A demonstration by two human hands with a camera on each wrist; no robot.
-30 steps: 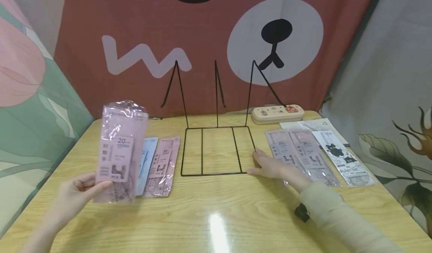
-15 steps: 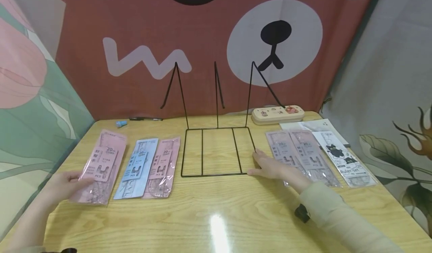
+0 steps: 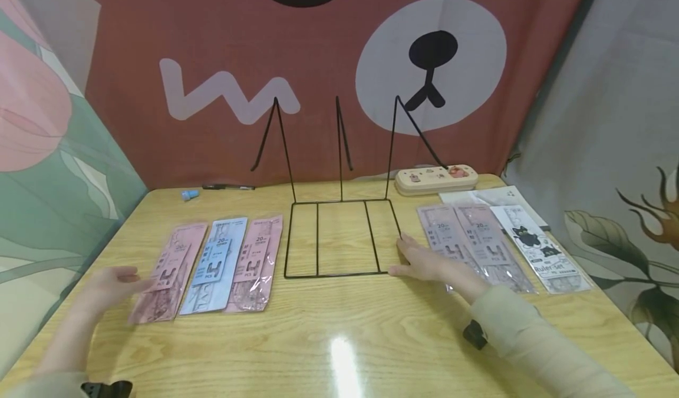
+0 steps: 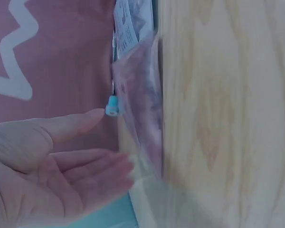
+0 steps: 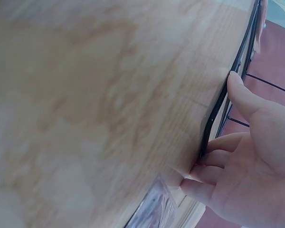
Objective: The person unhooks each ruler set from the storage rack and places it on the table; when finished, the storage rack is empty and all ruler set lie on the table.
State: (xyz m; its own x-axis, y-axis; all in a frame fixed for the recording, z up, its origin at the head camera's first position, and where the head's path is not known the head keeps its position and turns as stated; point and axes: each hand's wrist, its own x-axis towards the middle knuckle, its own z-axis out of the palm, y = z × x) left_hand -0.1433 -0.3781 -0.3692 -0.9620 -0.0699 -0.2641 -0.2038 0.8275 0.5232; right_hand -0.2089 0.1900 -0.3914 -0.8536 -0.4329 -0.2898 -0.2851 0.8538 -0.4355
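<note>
On the left of the table, a pink ruler-set pack lies beside a blue ruler-set pack and another pink pack. My left hand is at the left edge of the outermost pink pack, thumb and fingers spread apart. In the left wrist view nothing is between the fingers. A black wire rack stands mid-table with three tall bent prongs. My right hand holds its front right corner, thumb at the front bar and fingers at the side bar.
Two pinkish ruler packs and a white cat-print ruler pack lie to the right, partly behind the right arm. A cream pencil case sits at the back. A pen and a small blue item lie back left.
My left hand has lowered the pink pack to the table, shifted it right beside the blue one, and let go. My right hand has stayed at the rack corner.
</note>
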